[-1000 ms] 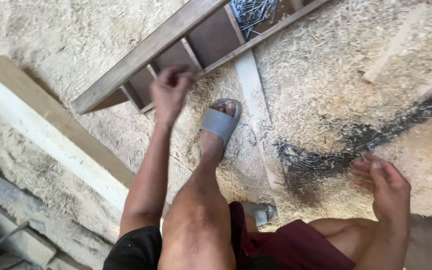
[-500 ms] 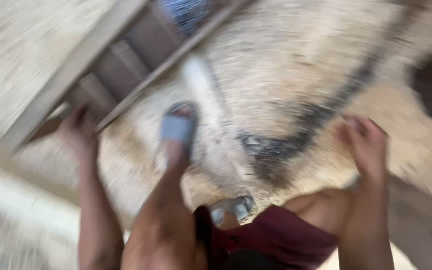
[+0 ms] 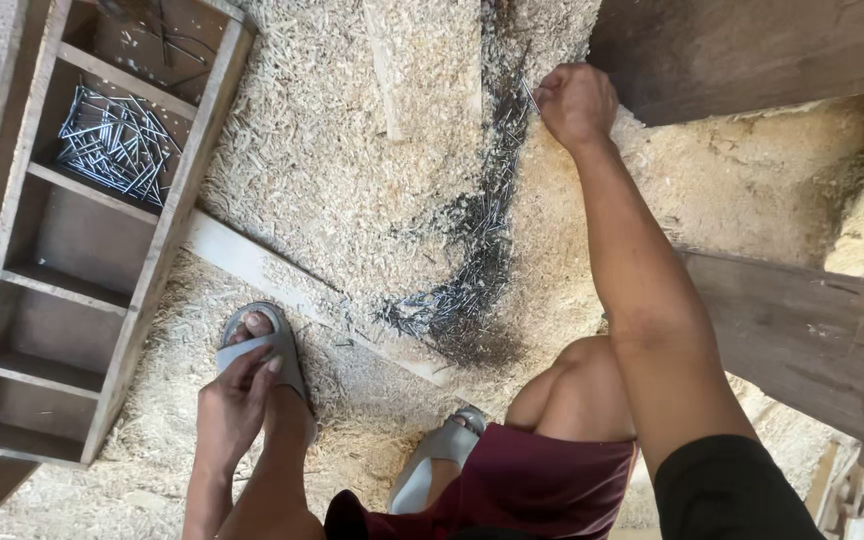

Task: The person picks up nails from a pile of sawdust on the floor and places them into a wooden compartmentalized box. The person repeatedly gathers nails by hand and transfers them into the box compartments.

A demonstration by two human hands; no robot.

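Observation:
My right hand (image 3: pixel 577 100) reaches out to the upper end of a dark strip of loose nails (image 3: pixel 472 270) lying in the sawdust. Its fingers are pinched together on what looks like a thin nail. My left hand (image 3: pixel 235 400) rests on my left foot, fingertips touching the strap of the grey sandal (image 3: pixel 277 350), and holds nothing. A wooden tray with several compartments (image 3: pixel 167 230) lies at the left. One of its compartments holds a heap of shiny nails (image 3: pixel 112 145).
Sawdust and shavings cover the floor. A pale wooden slat (image 3: pixel 252 262) runs diagonally beside the tray. Dark heavy timbers (image 3: pixel 802 330) stand at the right and top right. My other sandalled foot (image 3: pixel 442 450) and bent knee are at the bottom centre.
My left hand has left the tray's edge and come down onto my foot. My right hand has stretched forward from near my knee to the nail strip. The view has swung around.

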